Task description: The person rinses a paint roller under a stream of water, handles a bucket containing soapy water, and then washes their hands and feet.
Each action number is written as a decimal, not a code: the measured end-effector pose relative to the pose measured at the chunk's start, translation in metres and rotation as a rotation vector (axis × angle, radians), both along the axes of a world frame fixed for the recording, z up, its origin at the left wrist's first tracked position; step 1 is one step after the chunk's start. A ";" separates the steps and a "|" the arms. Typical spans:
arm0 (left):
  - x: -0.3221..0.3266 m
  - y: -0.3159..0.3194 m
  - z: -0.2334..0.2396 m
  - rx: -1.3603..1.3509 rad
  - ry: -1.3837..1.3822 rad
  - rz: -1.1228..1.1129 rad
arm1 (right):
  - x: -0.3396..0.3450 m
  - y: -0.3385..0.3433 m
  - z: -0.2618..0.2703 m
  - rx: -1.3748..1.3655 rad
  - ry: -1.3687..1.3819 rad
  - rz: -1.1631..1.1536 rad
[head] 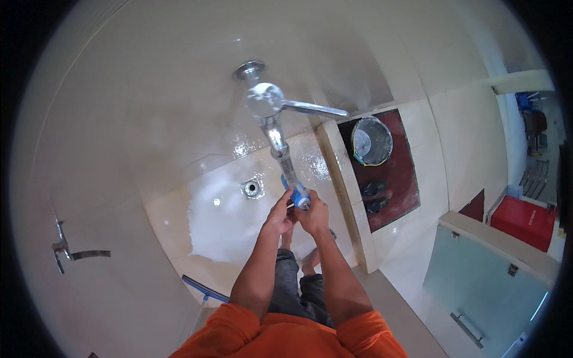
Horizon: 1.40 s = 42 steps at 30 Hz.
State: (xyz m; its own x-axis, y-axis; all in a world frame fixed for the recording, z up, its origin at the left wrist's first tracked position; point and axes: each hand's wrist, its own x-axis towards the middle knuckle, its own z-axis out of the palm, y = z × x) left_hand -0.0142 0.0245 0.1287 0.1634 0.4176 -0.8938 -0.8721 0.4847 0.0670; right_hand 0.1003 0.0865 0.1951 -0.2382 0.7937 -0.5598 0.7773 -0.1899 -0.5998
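Both hands meet under the spout of a chrome wall faucet (275, 133). My left hand (280, 215) and my right hand (314, 212) hold a small blue and white object (302, 201) between them, its exact kind unclear. Water runs from the spout onto it. The faucet's long lever points to the right. Below lies a wet tiled floor partly covered by white foamy water (219, 223), with a round metal drain (252, 188) to the left of the hands.
A low curb (344, 192) borders the wet floor on the right. Beyond it, a bucket (371, 141) and dark footwear (375, 197) stand on a dark red mat (398, 179). A blue squeegee (206, 288) lies at lower left; a second tap (62, 247) is on the left wall.
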 end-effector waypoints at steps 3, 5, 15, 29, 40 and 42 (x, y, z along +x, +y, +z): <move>0.009 -0.002 -0.020 0.018 0.012 -0.026 | 0.005 -0.010 -0.004 0.146 0.029 0.166; 0.015 0.001 -0.022 0.018 0.031 0.009 | 0.007 -0.013 0.003 0.236 0.034 0.168; 0.035 0.015 0.002 -0.010 -0.136 0.105 | 0.020 -0.014 -0.004 0.352 0.131 -0.021; 0.033 0.017 0.003 -0.015 -0.051 0.045 | 0.016 -0.039 -0.010 0.381 0.043 -0.033; 0.044 -0.004 -0.011 -0.115 -0.133 0.082 | 0.025 -0.042 0.012 0.046 -0.017 -0.172; 0.052 -0.013 -0.017 -0.065 -0.126 0.041 | 0.034 -0.042 0.010 -0.022 -0.049 -0.217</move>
